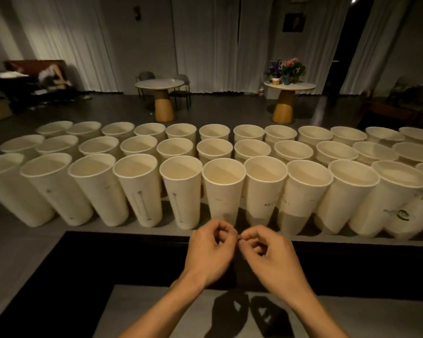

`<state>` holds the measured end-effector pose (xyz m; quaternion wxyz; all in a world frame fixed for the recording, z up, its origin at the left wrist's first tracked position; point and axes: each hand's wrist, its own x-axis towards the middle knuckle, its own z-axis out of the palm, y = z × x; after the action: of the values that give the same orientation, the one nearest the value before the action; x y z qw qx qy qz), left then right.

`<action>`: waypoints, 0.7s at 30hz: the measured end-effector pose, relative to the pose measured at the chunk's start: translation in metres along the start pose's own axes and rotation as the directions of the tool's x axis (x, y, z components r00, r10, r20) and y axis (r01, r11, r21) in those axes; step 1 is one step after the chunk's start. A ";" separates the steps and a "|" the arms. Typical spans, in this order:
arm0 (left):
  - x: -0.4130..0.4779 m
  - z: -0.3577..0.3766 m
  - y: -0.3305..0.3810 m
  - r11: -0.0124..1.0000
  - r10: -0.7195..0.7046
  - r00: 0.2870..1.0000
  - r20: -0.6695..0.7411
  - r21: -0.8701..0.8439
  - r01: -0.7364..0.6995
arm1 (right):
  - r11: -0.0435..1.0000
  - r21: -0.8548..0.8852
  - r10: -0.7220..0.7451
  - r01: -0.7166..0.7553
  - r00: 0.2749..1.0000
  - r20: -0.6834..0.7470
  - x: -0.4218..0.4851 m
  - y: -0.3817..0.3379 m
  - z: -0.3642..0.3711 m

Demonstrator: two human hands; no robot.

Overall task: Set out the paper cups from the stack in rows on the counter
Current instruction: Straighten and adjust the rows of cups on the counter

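Three rows: paper cups (224,189) are standing upright, mouths up, rim beside rim, running across the counter (22,240) from the left edge of the view to the right.
Front row: the nearest cups are standing along the near side of the counter, just beyond both hands.
Left hand (209,252): is hovering in front of the middle cups, fingers curling in to a closed hand, gripping no cup.
Right hand (269,257): is hovering just beside the left, fingers likewise curling closed with no cup in them, its fingertips almost meeting the left hand's.
Shadows (230,311): both hands are casting dark shapes on the lower grey surface beneath the wrists.
Background: two round tables (159,84) are standing well behind the counter, flowers (288,67) are sitting on the right one, and pale curtains (205,45) are hanging along the wall.
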<state>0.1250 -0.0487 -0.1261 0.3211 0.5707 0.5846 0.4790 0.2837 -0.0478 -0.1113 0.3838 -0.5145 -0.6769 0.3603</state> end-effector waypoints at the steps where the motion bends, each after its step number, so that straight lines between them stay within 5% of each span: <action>1: -0.002 -0.014 -0.004 1.000 0.007 1.000 -0.002 -0.012 -0.007 | 1.000 0.021 -0.023 0.022 1.000 0.021 0.002 -0.007 0.012; 13: -0.022 -0.165 -0.033 0.998 0.008 0.997 -0.072 -0.059 -0.013 | 0.985 0.098 -0.155 0.141 0.976 0.152 0.014 -0.080 0.133; 21: -0.033 -0.281 -0.061 0.996 -0.078 0.879 -0.470 -0.007 0.085 | 0.982 0.133 -0.167 0.133 0.941 0.293 0.025 -0.132 0.240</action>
<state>-0.1513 -0.1288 -0.0945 0.1860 0.4149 0.6718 0.5848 0.0099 -0.0733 -0.0978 0.3296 -0.3780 -0.7439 0.4417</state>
